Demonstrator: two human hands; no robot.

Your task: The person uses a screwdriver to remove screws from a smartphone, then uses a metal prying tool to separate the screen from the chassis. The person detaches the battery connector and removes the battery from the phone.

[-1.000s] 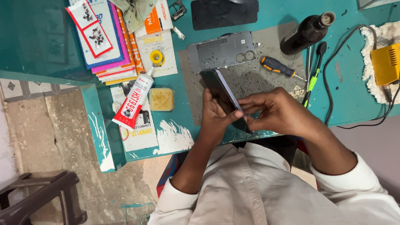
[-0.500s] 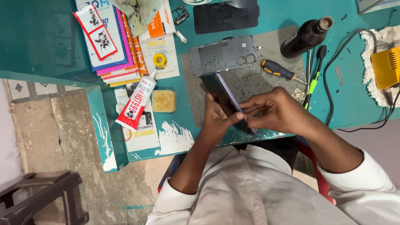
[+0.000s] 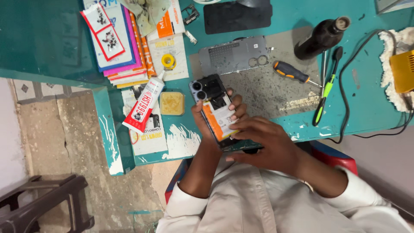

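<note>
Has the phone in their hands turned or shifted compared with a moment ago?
Yes. The opened phone was edge-on before; now its open back faces up, showing the battery and cameras. It stays beside the grey back cover on the mat, held by the left hand and right hand.

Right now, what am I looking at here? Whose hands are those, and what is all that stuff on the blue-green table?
The picture comes from a camera worn on a person's head, looking down, so these hands are that person's own. The left hand holds an opened phone with its back cover off, so you see its insides. The right hand touches the phone's lower end. On the teal table lie the grey back cover, a screwdriver with an orange and black handle, a dark bottle, a green-handled tool, a glue tube, a small yellow sponge pad and a stack of colourful packets.
</note>
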